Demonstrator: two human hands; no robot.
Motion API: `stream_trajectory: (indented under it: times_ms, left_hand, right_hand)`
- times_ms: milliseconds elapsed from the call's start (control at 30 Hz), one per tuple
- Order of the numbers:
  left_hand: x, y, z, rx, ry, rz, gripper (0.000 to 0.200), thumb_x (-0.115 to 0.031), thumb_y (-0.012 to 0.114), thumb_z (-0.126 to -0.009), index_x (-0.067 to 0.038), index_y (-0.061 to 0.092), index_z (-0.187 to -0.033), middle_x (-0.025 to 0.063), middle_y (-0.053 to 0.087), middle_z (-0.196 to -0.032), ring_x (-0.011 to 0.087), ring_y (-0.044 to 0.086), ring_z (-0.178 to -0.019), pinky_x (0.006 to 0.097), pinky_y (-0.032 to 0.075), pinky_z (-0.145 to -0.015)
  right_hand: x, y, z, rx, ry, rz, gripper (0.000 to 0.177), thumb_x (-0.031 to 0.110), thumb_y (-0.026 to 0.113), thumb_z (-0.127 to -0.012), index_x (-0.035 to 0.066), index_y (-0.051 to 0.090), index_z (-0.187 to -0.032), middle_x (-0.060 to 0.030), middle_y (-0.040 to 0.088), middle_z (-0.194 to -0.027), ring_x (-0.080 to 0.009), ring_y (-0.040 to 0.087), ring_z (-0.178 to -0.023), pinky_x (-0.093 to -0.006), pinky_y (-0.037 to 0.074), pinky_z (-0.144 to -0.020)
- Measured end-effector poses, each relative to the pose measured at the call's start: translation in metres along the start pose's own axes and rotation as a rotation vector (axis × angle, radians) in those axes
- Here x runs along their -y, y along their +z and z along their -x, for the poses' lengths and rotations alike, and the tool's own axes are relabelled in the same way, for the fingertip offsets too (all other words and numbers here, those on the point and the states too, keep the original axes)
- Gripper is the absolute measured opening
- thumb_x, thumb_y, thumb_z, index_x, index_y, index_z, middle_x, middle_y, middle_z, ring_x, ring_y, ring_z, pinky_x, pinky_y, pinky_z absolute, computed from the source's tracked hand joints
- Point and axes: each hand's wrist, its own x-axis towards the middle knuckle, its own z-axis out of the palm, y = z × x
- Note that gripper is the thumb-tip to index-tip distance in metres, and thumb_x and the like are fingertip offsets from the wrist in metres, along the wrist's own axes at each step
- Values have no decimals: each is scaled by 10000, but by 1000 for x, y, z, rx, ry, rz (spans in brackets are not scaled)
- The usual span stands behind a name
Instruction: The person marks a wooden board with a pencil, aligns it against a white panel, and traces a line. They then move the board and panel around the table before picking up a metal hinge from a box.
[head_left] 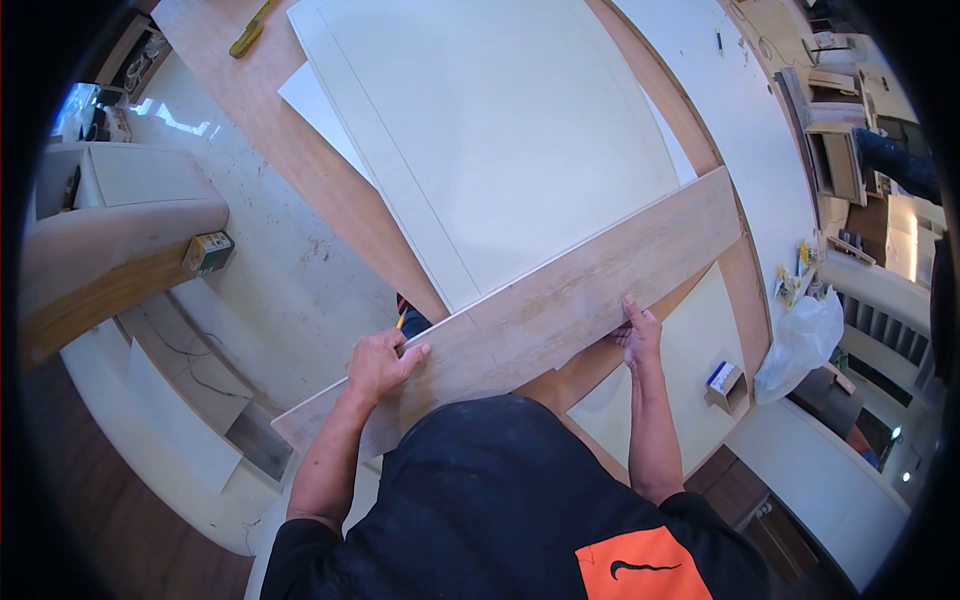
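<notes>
I've got both hands on the plank [520,335], and it slants between them in front of the body. Left hand [380,363] now: it's gripping the plank's far edge toward the left end, thumb flat on the face, fingers wrapped over and mostly lost from my sight. Right hand [640,332]: gripping the plank's near edge, well along to the right, thumb on top, fingers curled below and partly hidden.

Straight beyond the plank lies the panel [490,130], its near end right at the plank's far edge; whether they touch, I can't tell. Just past the left hand's spot on the plank, a thin yellow stick [402,318] peeks out, mostly covered, and I can't make out whether the hand holds it.

On the near side, the shirt [480,470] cuts off part of the plank's edge, and the left forearm crosses near its left end. Nearer than the plank's right half, there's a small box [728,388], its print unreadable to me. Off the plank's right end, I see a crumpled clear bag [800,345], contents unclear. Well beyond the plank, far left, a yellow tool [247,38], cropped by the top.
</notes>
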Motion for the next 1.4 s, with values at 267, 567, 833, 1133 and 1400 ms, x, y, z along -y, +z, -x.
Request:
stream_trajectory:
  times_ms: [267, 567, 833, 1133, 1400]
  left_hand:
    - [1, 1, -2, 6, 3, -7, 529, -514, 724, -778, -5, 630, -669, 207, 619, -646, 394, 613, -611, 460, 476, -572]
    - [2, 0, -3, 49, -14, -37, 515, -517, 724, -783, -18, 646, -686, 204, 659, -701, 400, 648, -683, 469, 508, -620]
    - [4, 3, -3, -11, 13, -2, 519, -504, 727, -769, -2, 641, -672, 212, 624, -652, 386, 623, -614, 454, 481, -570]
    - [1, -1, -3, 30, -1, -41, 519, -521, 721, -781, -21, 640, -665, 197, 657, -701, 406, 641, -676, 475, 504, -613]
    - [1, 0, -3, 28, -6, -49, 514, -520, 718, -782, -28, 636, -658, 198, 651, -683, 403, 641, -667, 478, 500, -608]
  right_hand:
    - [2, 3, 3, -4, -9, -8, 516, 454, 788, -832, 12, 573, -987, -119, 685, -777, -199, 670, -554, -320, 567, -524]
    - [-1, 0, -1, -8, -3, -1, 511, 451, 787, -834, 14, 572, -992, -123, 686, -784, -212, 673, -555, -343, 579, -535]
    - [1, 3, 1, -4, -5, -7, 517, 448, 785, -836, 10, 568, -1005, -136, 692, -811, -219, 682, -574, -348, 587, -551]
    - [1, 2, 0, -5, 1, 4, 525, 457, 787, -829, 15, 572, -1015, -129, 688, -803, -212, 676, -567, -342, 580, -543]
    - [0, 0, -2, 10, -4, 16, 454, 437, 752, -872, 36, 565, -968, -102, 681, -775, -214, 681, -574, -360, 596, -559]
